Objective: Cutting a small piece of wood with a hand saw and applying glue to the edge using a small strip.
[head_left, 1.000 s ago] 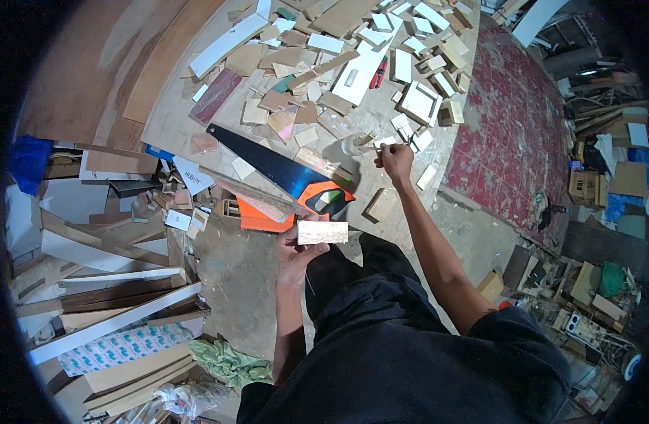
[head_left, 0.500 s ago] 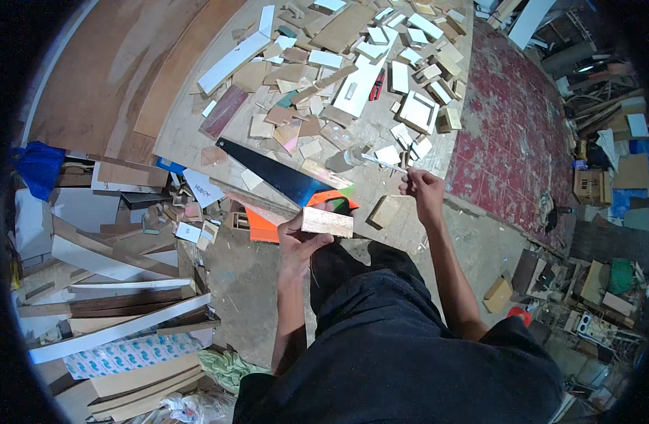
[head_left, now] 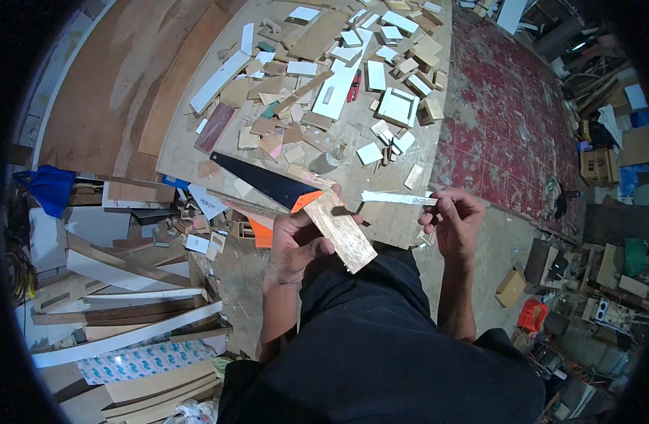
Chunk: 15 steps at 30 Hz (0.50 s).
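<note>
Seen from above, a wood block [head_left: 344, 232], pale and speckled, is clamped in the left hand [head_left: 296, 244], thumb on top and fingers beneath, held over the lap just off the near edge of a plywood sheet [head_left: 402, 212] on the floor. A thin pale strip [head_left: 397, 198] is pinched at one end between the thumb and fingers of the right hand [head_left: 455, 222], its free end pointing left toward the block, close to it but not touching. Compared with a second ago, the right hand has been drawn back from the scraps on the sheet, the strip has been brought along with it, and the block has been tilted and raised toward it; it is judged that the two pieces are being brought together for fitting or marking. One block and one strip are held. One handsaw [head_left: 268, 184] with a black blade and orange handle lies on the sheet just beyond the left hand. One small red tool [head_left: 354, 85] lies farther out. Offcuts are scattered over the sheet, too many to be counted.
</note>
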Tool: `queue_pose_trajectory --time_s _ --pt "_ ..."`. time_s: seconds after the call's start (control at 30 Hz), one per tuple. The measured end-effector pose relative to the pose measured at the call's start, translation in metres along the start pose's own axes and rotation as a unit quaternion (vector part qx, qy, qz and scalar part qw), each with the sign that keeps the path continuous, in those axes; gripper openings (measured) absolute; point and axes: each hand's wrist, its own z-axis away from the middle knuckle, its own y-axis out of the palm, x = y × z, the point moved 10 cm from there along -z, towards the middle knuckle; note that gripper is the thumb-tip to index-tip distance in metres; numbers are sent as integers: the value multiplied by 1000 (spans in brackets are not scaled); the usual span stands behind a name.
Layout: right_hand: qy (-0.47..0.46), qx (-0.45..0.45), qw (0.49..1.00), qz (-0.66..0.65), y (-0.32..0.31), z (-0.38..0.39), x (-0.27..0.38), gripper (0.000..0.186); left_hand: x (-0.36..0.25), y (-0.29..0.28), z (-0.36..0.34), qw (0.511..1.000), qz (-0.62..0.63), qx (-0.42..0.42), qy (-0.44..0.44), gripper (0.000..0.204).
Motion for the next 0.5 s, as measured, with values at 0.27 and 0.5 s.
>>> queue_pose_trajectory --time_s 0.27,0.5 --pt "-49 32 998 -3 -38 2 41 14 14 36 -2 999 37 0 20 75" --pt "-29 21 998 -58 -77 -4 50 14 17 51 -12 999 -1 -46 23 75"
